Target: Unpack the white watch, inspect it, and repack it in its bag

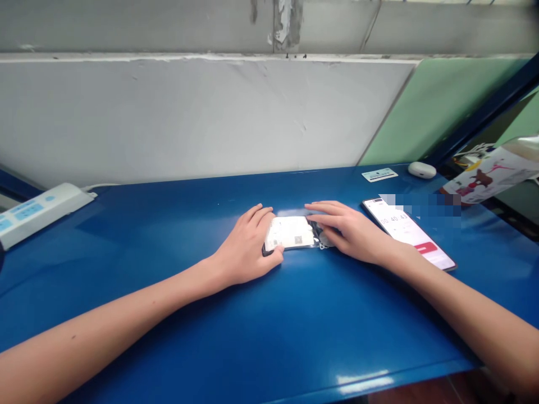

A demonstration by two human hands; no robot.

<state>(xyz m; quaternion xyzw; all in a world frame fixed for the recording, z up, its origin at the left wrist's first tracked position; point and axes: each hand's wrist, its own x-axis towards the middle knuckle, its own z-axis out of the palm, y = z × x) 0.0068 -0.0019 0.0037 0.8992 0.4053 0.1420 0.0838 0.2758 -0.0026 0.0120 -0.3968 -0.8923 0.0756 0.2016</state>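
A small flat white-faced device [290,232] with a dark edge lies on the blue table [269,325] in the middle. My left hand [246,247] grips its left end, fingers curled over the top and thumb against the near edge. My right hand [347,230] rests on its right end, fingers stretched flat over it and over something small and clear beside it. Both forearms lie across the table.
A phone [410,233] with a lit timer screen lies just right of my right hand. Behind it are a card [379,174] and a white earbud case [421,169]. A white power strip [37,210] sits far left. A printed bag [492,174] is far right.
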